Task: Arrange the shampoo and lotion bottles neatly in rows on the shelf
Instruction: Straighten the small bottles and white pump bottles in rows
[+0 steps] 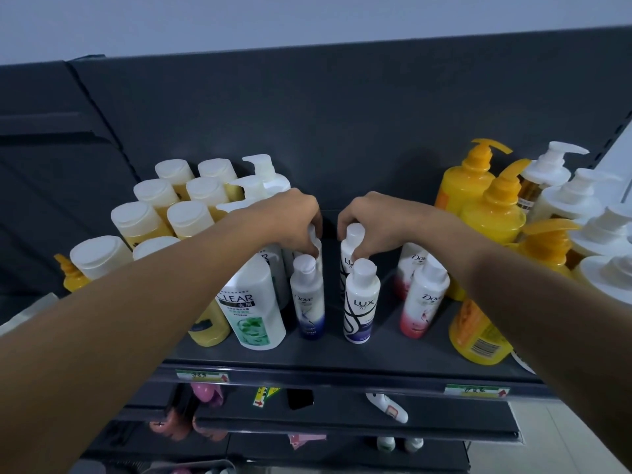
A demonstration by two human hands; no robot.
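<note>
Both hands are seen stretched out over the middle of the dark grey shelf [342, 357]. The left hand [294, 220] is curled down over a small white bottle [313, 234], with the fingertips pinched round its cap. The label is hidden, so the brand cannot be told. Just in front of it the front Dove bottle [307, 299], white fading to blue, is stood upright and untouched. The right hand [372, 224] is clasped the same way, fingers and thumb wrapped round the cap of the rear LUX bottle [347, 254]. That one is set upright directly behind the front LUX bottle [360, 302]. A narrow lane of bare shelf is left between the two short files. The CLEAR shampoo bottle [253, 302] is parked just left of the Dove, under the left forearm. Two pink Dove bottles [424, 299] are lined one behind the other to the right of the LUX pair. Cream bottles with flat white caps [191, 217] are massed in rows at the far left. Yellow pump bottles [478, 186] and white pump bottles [561, 196] are crowded at the far right. Price labels [201, 375] are fixed along the shelf's front edge.
</note>
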